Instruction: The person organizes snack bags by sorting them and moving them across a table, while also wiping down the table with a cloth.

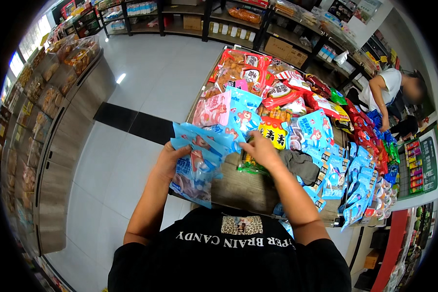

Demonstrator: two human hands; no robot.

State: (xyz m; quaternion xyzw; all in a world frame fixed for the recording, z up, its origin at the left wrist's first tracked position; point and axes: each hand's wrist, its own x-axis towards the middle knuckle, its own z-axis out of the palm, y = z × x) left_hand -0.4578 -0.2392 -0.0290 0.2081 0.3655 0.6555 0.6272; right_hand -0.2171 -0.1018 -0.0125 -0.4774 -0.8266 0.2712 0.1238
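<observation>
My left hand (171, 157) grips clear-and-blue plastic snack bags (195, 164) by their upper left side, thumb on the front. They overlap, so I cannot tell how many there are. Printed bears and writing show on them, with brownish pieces inside. My right hand (263, 151) has its thumb and forefinger apart near the edge of another blue bear-print bag (242, 115); whether they touch it is unclear. Below that hand lies a green-edged snack pack (250, 166), partly hidden. A yellow-and-black pack (273, 131) sits just beyond, and a crumpled grey cloth (301, 166) lies right of my wrist.
A wood-topped display table (241, 186) bears red snack bags (281, 93), a pink bag (213, 109) and more blue pouches (359, 182). At left stands a counter (67, 153) with bins; dark shelves (184, 20) line the back. Another person (383, 87) reaches toward the table's right side.
</observation>
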